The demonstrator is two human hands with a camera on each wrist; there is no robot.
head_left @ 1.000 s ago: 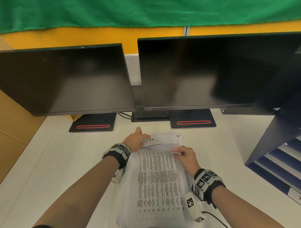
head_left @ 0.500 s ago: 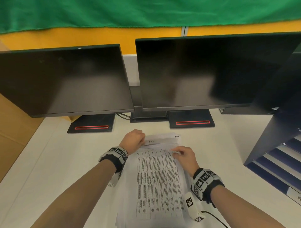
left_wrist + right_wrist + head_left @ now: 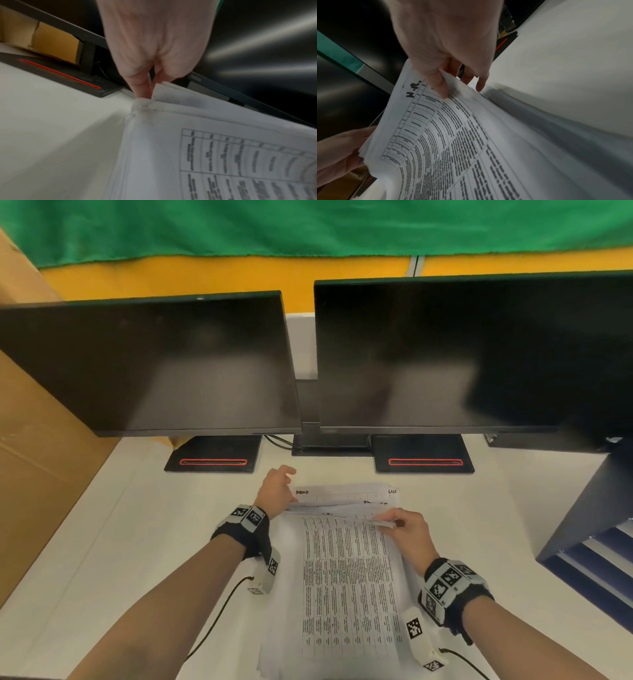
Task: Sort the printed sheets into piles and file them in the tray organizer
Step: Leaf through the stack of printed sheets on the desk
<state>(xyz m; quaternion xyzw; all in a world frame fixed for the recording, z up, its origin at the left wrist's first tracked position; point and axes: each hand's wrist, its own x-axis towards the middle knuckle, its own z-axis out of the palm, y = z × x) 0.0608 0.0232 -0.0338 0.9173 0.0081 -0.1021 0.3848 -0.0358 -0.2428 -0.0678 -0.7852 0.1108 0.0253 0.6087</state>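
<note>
A stack of printed sheets (image 3: pixel 346 594) lies on the white table (image 3: pixel 102 559) in front of me. My right hand (image 3: pixel 394 522) pinches the far right corner of the top sheet (image 3: pixel 453 135), thumb on top and fingers beneath, and holds it lifted; the sheet is a printed table marked "H.R.". My left hand (image 3: pixel 277 491) is at the stack's far left corner, where its fingertips (image 3: pixel 144 88) pinch the edges of the upper sheets. A lower sheet (image 3: pixel 342 494) with handwriting shows past the lifted edge. The dark blue tray organizer (image 3: pixel 589 542) stands at the right, apart from both hands.
Two dark monitors (image 3: pixel 147 364) (image 3: pixel 462 354) on black bases with red stripes (image 3: pixel 212 462) stand just beyond the stack. A cardboard box (image 3: pixel 41 457) borders the table's left side. Wrist-camera cables (image 3: pixel 219 618) trail over the table near my forearms.
My left hand drew back from lying on the far sheet to the stack's left corner. More of the handwritten lower sheet now shows. My right hand kept its pinch on the top sheet.
</note>
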